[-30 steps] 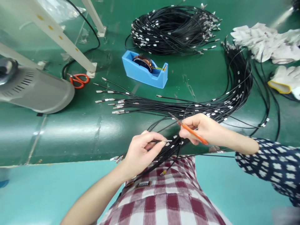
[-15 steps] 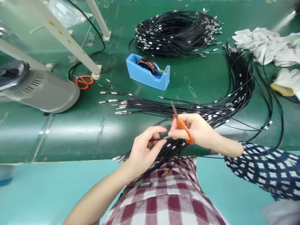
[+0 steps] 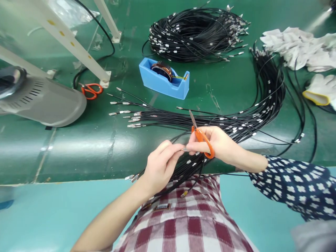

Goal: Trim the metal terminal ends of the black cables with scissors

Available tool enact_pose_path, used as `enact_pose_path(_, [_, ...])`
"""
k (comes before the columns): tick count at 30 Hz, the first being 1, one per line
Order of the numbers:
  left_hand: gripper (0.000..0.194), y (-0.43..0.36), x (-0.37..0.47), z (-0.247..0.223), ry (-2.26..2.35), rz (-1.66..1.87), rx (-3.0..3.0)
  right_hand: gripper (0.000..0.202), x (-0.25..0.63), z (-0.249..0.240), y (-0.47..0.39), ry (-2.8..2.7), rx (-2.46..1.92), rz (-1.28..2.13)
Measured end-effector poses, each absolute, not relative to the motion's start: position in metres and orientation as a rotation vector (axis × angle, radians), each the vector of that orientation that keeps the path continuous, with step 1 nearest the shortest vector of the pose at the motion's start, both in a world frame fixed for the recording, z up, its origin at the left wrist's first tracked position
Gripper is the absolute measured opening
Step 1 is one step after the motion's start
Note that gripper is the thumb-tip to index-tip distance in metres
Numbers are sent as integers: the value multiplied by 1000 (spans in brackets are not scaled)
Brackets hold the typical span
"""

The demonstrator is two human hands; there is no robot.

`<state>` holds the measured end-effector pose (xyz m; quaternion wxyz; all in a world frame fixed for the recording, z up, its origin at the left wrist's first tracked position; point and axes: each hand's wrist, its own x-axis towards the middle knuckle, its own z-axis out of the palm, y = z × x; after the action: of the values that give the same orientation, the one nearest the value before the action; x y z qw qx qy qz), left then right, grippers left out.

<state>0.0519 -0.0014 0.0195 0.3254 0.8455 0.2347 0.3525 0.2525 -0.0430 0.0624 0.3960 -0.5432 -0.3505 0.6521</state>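
Note:
My left hand (image 3: pixel 160 168) is closed, its thumb and forefinger pinching a thin black cable near its small metal end (image 3: pixel 184 149). My right hand (image 3: pixel 223 145) is closed round orange-handled scissors (image 3: pixel 204 140), whose blades point up and away. Its thumb and fingertip also meet at the same cable end. Below both hands, a bundle of black cables (image 3: pixel 181 174) with white tags hangs over the table edge towards my lap. Just beyond them, another long cable bundle (image 3: pixel 168 118) lies across the green table, its tagged ends fanned out to the left.
A blue tape dispenser (image 3: pixel 165 85) stands behind the cables, with a large cable coil (image 3: pixel 194 35) farther back. White gloves (image 3: pixel 301 49) lie at right. On the left are a grey machine (image 3: pixel 49 99), red-handled scissors (image 3: pixel 91 91) and a white metal post (image 3: pixel 76 45).
My left fingers have closed in on the cable end, meeting my right fingertips; before, they were more apart. The scissors stay in my right hand. The view has shifted slightly.

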Motion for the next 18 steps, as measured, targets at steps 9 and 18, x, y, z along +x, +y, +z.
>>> enact_pose_path(9, [23,4,53,19,555,1033,2253,20,257,52,-41,-662,-1332,1892])
enact_pose_path(18, [16,8,52,22,594,943,2297,33,261,47,-42,-858,-1436,1814])
